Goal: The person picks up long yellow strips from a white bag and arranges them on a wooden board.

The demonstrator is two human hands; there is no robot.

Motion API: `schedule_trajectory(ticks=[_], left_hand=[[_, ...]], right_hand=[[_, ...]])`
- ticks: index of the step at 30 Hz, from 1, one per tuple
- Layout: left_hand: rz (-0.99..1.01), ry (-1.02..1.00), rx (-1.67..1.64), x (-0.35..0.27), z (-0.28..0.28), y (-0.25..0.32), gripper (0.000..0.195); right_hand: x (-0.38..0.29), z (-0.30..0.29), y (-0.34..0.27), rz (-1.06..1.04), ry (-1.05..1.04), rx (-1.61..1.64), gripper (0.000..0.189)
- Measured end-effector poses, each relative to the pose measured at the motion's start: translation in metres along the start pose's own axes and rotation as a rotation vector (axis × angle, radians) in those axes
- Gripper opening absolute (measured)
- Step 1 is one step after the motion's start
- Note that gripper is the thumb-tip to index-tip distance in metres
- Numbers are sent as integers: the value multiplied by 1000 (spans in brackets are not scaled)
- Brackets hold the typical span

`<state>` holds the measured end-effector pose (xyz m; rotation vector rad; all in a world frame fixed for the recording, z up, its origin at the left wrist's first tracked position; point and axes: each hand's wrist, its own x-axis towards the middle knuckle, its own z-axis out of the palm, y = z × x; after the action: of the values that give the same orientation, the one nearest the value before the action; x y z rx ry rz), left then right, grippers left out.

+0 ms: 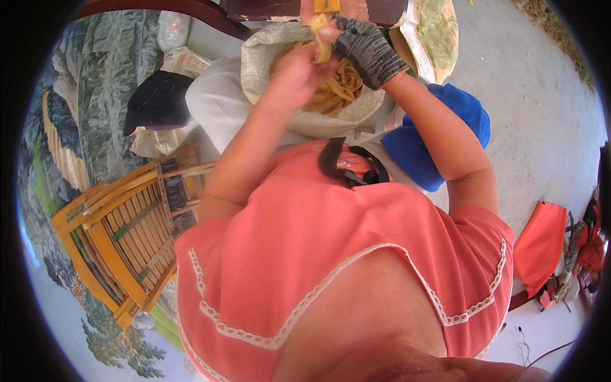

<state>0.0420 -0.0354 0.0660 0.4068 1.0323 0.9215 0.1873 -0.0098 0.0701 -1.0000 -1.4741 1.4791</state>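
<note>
A pale yellow, pliable strip point(323, 50) is held above an open woven sack point(329, 125). My bare left hand point(298, 74) has its fingers closed round the lower part of the strip. My right hand point(367, 52), in a grey knitted fingerless glove, pinches the strip near its upper end. Inside the sack, below both hands, lies a heap of similar yellow-brown strips point(341, 90). Just ahead of my hands is a dark red wooden surface point(272, 10) with a worn edge, bearing a pinkish cloth point(355, 9) and a yellow block-like piece point(326, 5).
Folded slatted wooden chairs point(129, 234) stand at the left. A black cloth item point(160, 100) lies beside my left leg, near a filled plastic bag point(173, 29). Blue cloth point(420, 148) is under my right arm. Another open sack point(437, 38) stands front right, on grey floor point(530, 119).
</note>
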Motion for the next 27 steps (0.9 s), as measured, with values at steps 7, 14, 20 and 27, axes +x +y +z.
schedule_trajectory(ticks=[7, 14, 20, 27], left_hand=[[246, -86, 866, -11, 12, 14, 16], [1450, 122, 1306, 1, -5, 19, 20], [1228, -28, 1128, -6, -2, 18, 17], [429, -264, 170, -15, 6, 23, 17]], right_hand=[[4, -3, 24, -359, 281, -471, 38], [-3, 4, -3, 328, -97, 441, 30], [-1, -10, 9, 357, -494, 656, 34], [-10, -12, -22, -314, 34, -650, 31]])
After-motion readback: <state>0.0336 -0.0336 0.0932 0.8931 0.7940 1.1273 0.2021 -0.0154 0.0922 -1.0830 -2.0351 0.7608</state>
